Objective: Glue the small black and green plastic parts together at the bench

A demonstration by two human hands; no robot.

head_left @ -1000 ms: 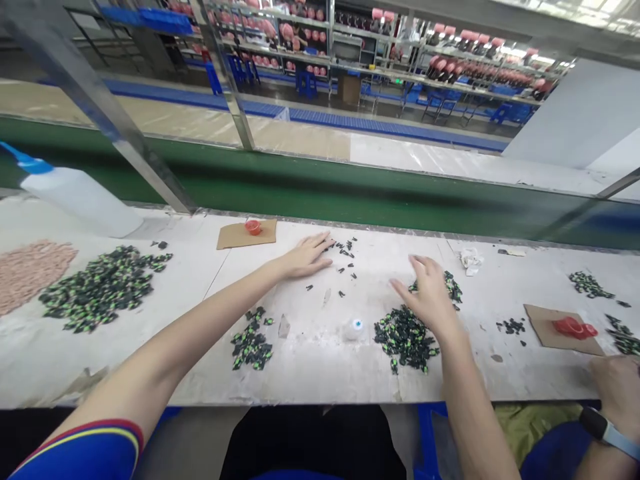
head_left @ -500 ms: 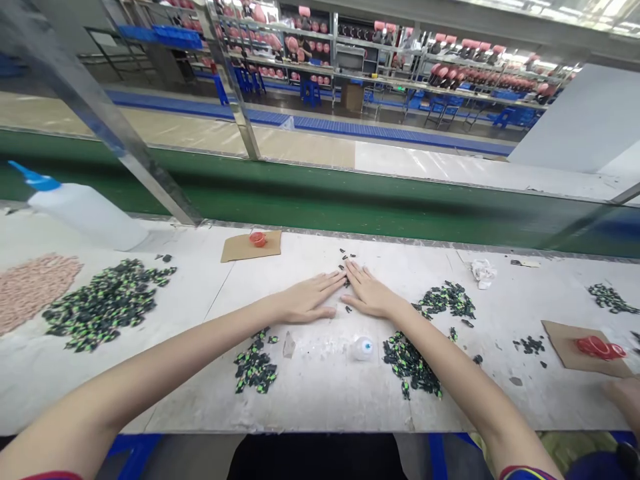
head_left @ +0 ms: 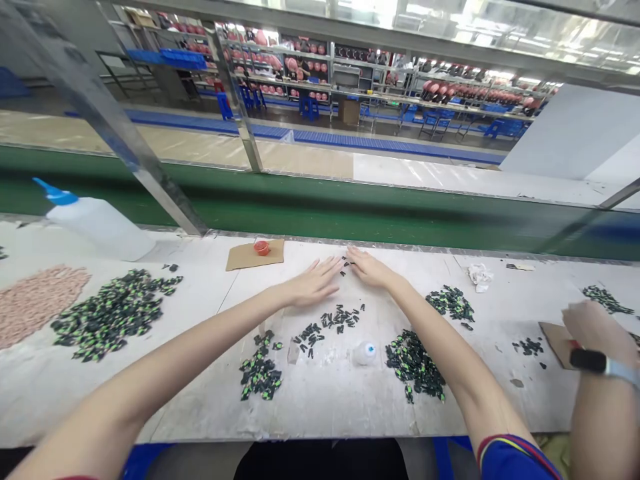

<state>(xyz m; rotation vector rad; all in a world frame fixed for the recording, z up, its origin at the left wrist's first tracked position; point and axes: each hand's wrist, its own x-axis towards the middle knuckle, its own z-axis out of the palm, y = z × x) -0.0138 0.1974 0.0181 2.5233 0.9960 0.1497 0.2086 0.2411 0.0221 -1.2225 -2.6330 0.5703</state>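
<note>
My left hand (head_left: 314, 283) and my right hand (head_left: 368, 267) lie flat on the white bench, fingers stretched out, fingertips nearly meeting around a few small black parts (head_left: 345, 264) at the far side. Neither hand holds anything. Between my forearms lies a loose row of small black parts (head_left: 330, 321). A pile of black-and-green parts (head_left: 261, 375) sits under my left forearm side, another pile (head_left: 415, 363) beside my right forearm. A small white bottle with a blue cap (head_left: 365, 353) lies between these piles.
A large black-and-green pile (head_left: 113, 313) and a pink pile (head_left: 35, 303) lie at left, near a white squeeze bottle (head_left: 95, 221). Cardboard with a red cap (head_left: 256, 253) sits ahead. Another person's hand with a watch (head_left: 595, 333) works at right. A green conveyor (head_left: 350, 203) runs behind.
My right hand came across from the right pile to meet my left hand. Both then slid farther away, leaving a gathered row of black parts behind them. The other person's hand rose at right.
</note>
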